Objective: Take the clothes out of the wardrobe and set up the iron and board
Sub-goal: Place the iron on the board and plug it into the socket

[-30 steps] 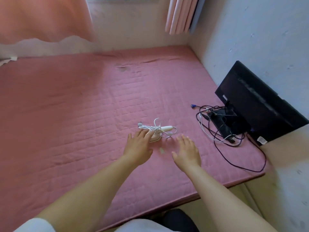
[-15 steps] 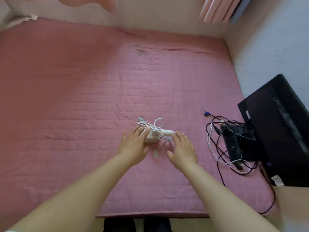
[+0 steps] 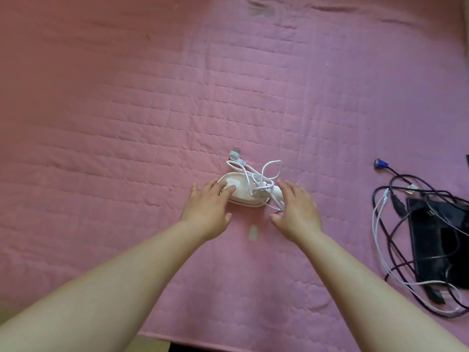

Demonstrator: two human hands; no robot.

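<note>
Left hand [image 3: 206,208]: fingers straight, fingertips laid on the rounded left end of the iron [image 3: 242,190]; nothing is gripped.
Right hand [image 3: 297,209]: fingers straight and spread, set against the iron's right end, where the white cord [image 3: 264,176] is bundled; nothing is clasped.
Iron position: flat on the pink mattress [image 3: 127,123], directly ahead, between both hands.
Long axis: left to right; both hands are judged equally near.
Plug [image 3: 236,156]: loose, just beyond the iron.
Containers: none seen.
Far right: dark cables [image 3: 390,199] tangled over a black device [image 3: 439,245].
</note>
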